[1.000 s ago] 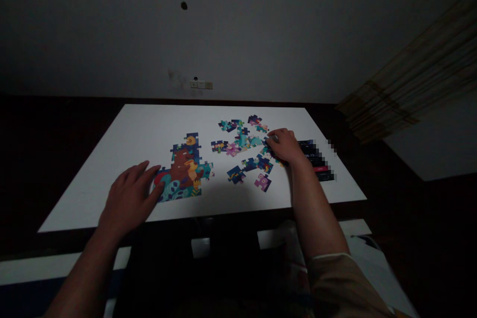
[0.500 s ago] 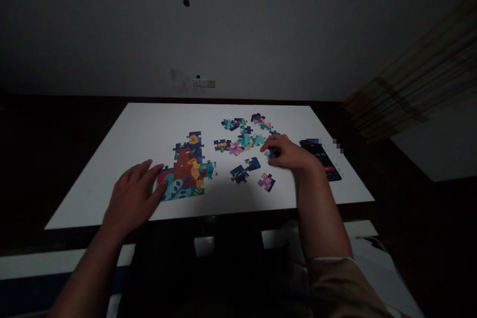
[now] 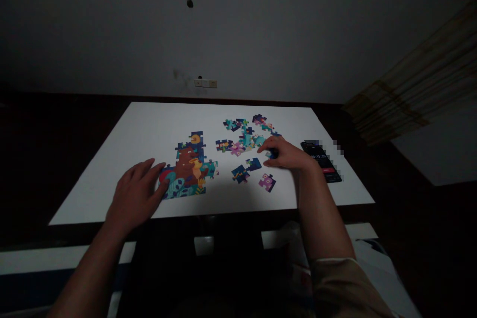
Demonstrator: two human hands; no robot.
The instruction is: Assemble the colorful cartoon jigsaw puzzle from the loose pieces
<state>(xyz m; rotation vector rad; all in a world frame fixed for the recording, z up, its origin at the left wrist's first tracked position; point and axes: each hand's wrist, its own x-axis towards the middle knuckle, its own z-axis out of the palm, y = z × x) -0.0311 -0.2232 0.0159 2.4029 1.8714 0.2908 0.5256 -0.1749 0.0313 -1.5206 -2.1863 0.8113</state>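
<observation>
**"What's in front of the person?"**

"A white worktop [image 3: 93, 194] against a grey wall [image 3: 238, 25]. The main landmark on it is the block [image 3: 188, 171], a partly built jigsaw in teal, navy and rust, lying flat near the front edge."

"And the hands?"

"The left hand [image 3: 136, 194] is at the block's left edge, fingers loosely spread, with the thumb tip touching the block. The right hand [image 3: 285, 154] is well to the right of the block, curled and pinching a blue piece [image 3: 273, 154] between thumb and fingers. Most of that piece is hidden."

"What else is loose?"

"To the right of the block, a scatter of loose pieces [image 3: 244, 139] lies just beyond the right hand, in joined clumps of teal, navy and pink. Nearer the front, a joined navy pair [image 3: 244, 171] lies just left of the right hand, and a purple piece [image 3: 267, 183] lies just below it."

"Anything further out?"

"A black phone [image 3: 322, 161], lying flat, well right of the block, just beside the right hand."
</observation>
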